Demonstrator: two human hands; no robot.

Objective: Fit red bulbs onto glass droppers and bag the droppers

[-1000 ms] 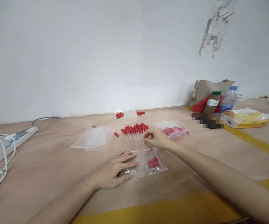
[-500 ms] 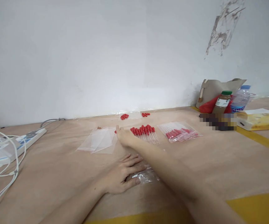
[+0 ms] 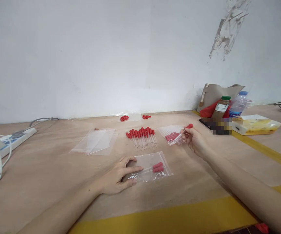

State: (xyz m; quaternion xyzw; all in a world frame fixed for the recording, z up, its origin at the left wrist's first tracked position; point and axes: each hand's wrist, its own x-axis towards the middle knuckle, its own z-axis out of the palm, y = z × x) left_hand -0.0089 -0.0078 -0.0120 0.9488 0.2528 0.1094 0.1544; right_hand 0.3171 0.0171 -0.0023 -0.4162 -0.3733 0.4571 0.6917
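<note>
In the head view my left hand (image 3: 117, 175) lies on the table with fingers spread, its index finger and thumb on the left end of a clear zip bag (image 3: 146, 160). Inside that bag are two droppers with red rubber bulbs (image 3: 158, 167). My right hand (image 3: 196, 140) is raised at the right, its fingers pinched round a dropper (image 3: 188, 126) with the red bulb pointing up. Behind it, partly covered, lies a filled zip bag of droppers (image 3: 171, 133). A row of loose droppers (image 3: 141, 136) sits between the hands, bulbs toward the wall.
Flat clear bags (image 3: 95, 141) are stacked at the left. Loose red bulbs (image 3: 124, 118) lie near the wall. A white power strip (image 3: 26, 136) with cables is at far left. A green-capped bottle (image 3: 222, 105) and a yellow tissue pack (image 3: 256, 125) stand right.
My right hand has moved from the left end of the dropper row to the right, now with a dropper in its fingers. The bag under my left hand has come into full view.
</note>
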